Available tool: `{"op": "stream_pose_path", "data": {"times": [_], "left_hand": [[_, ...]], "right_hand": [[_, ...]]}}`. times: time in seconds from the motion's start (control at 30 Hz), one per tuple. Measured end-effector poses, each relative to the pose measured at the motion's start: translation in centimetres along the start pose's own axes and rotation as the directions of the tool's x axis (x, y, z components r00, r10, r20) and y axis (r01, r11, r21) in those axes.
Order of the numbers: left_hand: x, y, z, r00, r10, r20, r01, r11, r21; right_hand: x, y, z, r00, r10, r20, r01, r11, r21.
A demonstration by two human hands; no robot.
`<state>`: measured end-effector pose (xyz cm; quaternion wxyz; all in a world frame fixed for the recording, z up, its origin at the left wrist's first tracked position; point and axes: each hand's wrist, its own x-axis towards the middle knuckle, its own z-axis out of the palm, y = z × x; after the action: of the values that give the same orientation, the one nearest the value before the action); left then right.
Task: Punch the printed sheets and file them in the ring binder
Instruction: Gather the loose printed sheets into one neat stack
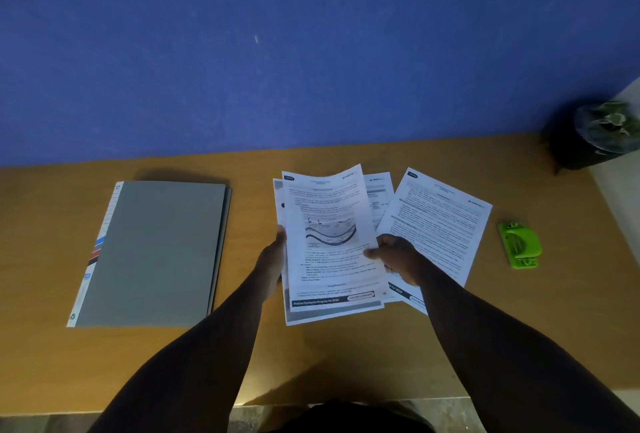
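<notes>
Blue wall (242, 51) rises behind a wooden desk (381, 356) whose far edge meets it. Near the middle of the desk, a little toward the right end, the printed sheets (329, 242) are fanned out. Both hands are on them. The left hand (273, 259) grips the left edge of the topmost pages, thumb on the printed face near a diagram, fingers hidden beneath. The right hand (394, 256) pinches the right edge of the same pages, thumb on top and pointing left, remaining fingers curled under the paper. These held pages curve slightly upward at their far edge. One more loose sheet (440, 224) lies tilted to the right of the right hand, partly tucked under it, and another page peeks out behind, between the two. Both forearms reach in from the near edge of the desk, angled toward each other, so the hands sit one page-width apart.

Toward the left end of the desk lies the ring binder (156, 252), closed and flat, its grey cover up, its labelled spine facing left, well apart from the left hand. A green hole punch (519, 245) rests near the right end of the desk, apart from the sheets. At the far right corner stands a dark pot with a small plant (595, 138).
</notes>
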<state>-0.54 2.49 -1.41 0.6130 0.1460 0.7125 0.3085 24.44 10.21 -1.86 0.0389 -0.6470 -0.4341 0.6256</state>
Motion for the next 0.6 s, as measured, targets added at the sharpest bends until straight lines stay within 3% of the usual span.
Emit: {"op": "stream_pose_path", "data": {"times": [0.1,0.3,0.47,0.6], "left_hand": [[-0.3,0.1,0.5,0.999,0.037,0.019,-0.038,0.999,0.012],[0.2,-0.5,0.9,0.993,0.068,-0.094,-0.058,0.993,0.099],[0.2,-0.1,1.1,0.995,0.058,-0.076,-0.047,0.988,0.145],[-0.3,0.7,0.8,0.999,0.046,-0.009,-0.045,0.994,0.099]], "right_hand": [[0.0,0.3,0.3,1.000,-0.002,-0.001,0.002,0.997,-0.076],[0.0,0.5,0.3,0.999,-0.033,-0.008,0.031,0.981,-0.190],[-0.1,0.7,-0.3,0.989,-0.089,-0.121,0.069,0.985,-0.159],[-0.2,0.8,-0.7,0.971,-0.132,-0.202,0.129,0.991,-0.026]]}}
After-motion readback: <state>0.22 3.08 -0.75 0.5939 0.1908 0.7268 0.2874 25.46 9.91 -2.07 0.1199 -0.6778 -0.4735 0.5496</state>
